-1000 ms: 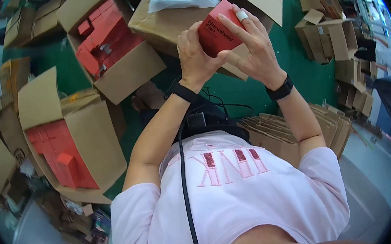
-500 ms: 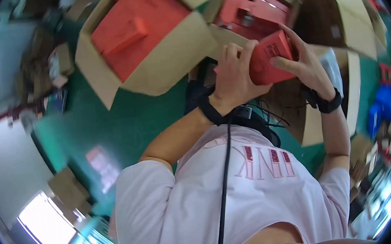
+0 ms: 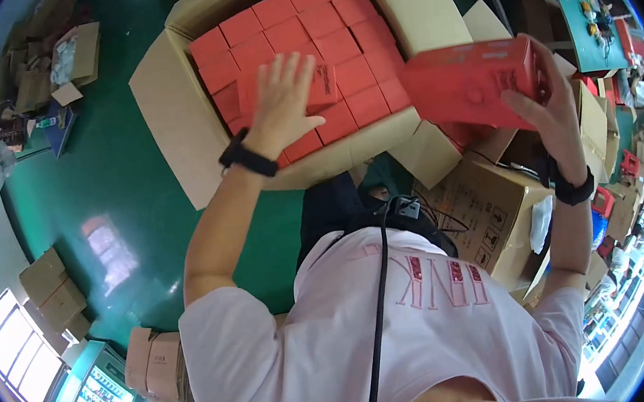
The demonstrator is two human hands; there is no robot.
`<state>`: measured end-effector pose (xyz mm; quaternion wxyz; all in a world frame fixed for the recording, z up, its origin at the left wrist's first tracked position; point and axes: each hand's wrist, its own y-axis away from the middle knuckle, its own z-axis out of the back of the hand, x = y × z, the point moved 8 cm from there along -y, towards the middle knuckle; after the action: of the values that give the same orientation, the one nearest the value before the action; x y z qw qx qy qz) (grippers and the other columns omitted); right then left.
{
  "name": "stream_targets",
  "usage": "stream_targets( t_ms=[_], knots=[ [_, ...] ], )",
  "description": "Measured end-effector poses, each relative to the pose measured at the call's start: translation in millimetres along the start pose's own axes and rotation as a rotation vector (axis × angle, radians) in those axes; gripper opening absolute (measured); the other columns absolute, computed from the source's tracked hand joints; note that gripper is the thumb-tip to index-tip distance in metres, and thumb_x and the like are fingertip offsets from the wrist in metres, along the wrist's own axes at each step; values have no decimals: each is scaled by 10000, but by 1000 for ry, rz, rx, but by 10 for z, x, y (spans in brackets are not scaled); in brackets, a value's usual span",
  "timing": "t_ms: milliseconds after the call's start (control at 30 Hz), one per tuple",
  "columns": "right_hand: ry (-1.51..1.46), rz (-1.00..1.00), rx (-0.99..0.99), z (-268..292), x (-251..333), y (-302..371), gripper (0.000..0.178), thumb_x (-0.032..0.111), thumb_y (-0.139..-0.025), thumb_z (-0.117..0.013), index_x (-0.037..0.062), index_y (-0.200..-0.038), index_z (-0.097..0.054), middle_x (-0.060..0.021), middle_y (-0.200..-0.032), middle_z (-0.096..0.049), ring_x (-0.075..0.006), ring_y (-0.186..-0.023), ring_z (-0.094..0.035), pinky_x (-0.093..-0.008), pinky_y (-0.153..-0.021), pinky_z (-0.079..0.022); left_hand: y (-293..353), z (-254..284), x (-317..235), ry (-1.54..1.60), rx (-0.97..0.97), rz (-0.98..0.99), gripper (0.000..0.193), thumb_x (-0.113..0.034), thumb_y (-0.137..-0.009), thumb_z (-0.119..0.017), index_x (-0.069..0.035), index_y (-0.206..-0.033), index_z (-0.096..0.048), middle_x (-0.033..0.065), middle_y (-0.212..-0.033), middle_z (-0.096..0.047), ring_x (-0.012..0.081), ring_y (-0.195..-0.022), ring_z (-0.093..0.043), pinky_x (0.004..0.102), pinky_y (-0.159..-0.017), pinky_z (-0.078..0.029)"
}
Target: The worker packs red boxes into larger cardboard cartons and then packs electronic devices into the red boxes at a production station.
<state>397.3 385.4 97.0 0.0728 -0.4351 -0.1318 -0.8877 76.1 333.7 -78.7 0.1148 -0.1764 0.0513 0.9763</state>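
My right hand (image 3: 552,110) grips one end of a red box (image 3: 467,87), which it holds up at the right edge of a large open carton (image 3: 333,157). Rows of smaller-looking red boxes (image 3: 349,45) fill that carton, packed side by side. One loose red box (image 3: 323,85) lies flat on top of the rows. Over this loose box my left hand (image 3: 281,107) is spread, fingers stretched out; whether the palm touches it I cannot tell. A black band sits on each wrist.
Right of my waist stands a brown printed carton (image 3: 480,216) with a clear plastic bag (image 3: 542,223) at its side. Thin black cables (image 3: 437,212) hang at my waist. Several cartons (image 3: 49,288) stand on the green floor (image 3: 141,196) at the left. A green-topped workbench (image 3: 582,24) is far right.
My left hand has come off the held red box and moved left over the large carton, opening out. My right hand keeps the box, now farther right. The view has shifted.
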Motion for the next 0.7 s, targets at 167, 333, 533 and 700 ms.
stream_targets(
  t_ms=[167, 333, 533, 700],
  knots=[
    [-196, 28, 46, -245, 285, -1081, 632, 258, -896, -675, 85, -1450, -426, -65, -1155, -616, -125, -1029, -605, -275, -874, -512, -466, -604, -12, -142, 260, -180, 1001, -240, -655, -851, -124, -1512, -346, 190, -1310, -528, 363, -1194, -516, 623, -1104, -316],
    [-553, -183, 271, -875, -30, -2044, 458, 217, -990, -523, 83, -1421, -451, -27, -1206, -609, -140, -1132, -598, -341, -930, -530, -465, 655, 482, 330, -83, -95, 890, -171, -667, -812, -104, -1469, -432, 145, -1105, -637, 285, -1038, -605, 484, -1022, -448],
    [-990, -634, 585, -2209, -207, -2894, 305, 419, -927, -636, 122, -869, -595, -30, -767, -552, -171, -692, -532, -380, -609, -435, -151, 1467, 2100, 932, -639, 311, 731, -232, -765, -830, 56, -1362, -522, 129, -1220, -649, 176, -1093, -636, 325, -914, -511],
    [-795, -624, 393, -2833, -29, -3121, 283, 376, -927, -625, 128, -1039, -546, -42, -941, -569, -172, -826, -547, -405, -710, -498, -217, 1445, 2706, 680, -797, 554, 842, -352, -759, -823, 74, -1398, -477, 195, -1194, -649, 226, -1027, -646, 331, -921, -506]
  ],
)
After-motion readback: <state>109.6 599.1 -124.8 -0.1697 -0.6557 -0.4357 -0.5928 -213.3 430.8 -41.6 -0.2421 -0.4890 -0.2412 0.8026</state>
